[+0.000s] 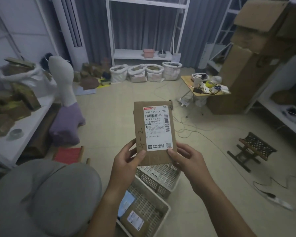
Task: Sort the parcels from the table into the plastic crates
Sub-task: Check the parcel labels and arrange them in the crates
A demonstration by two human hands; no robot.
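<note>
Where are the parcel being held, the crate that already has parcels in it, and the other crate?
held parcel (140,117): head view, bare cardboard left of its label.
near crate (149,205): head view, its lattice floor.
far crate (158,175): head view, its lattice floor.

- Both hands (158,159) hold a flat parcel (153,132) upright over the far crate (158,178); it blocks the straight view down into that crate.
- Far crate's open top: free room under the parcel's lower edge.
- Near crate (143,209), touching the far one: a brown parcel (135,221) and a blue one (126,202) take its left part; bare mesh on the right.
- Left: grey-clad knee (46,197) crowds the crates; red stool (68,155) just beyond it.
- Right of crates: open floor (212,161), then cables (195,130) and a dark stool (251,149) well apart.
- Bench (15,134) far left, stacked with parcels.
</note>
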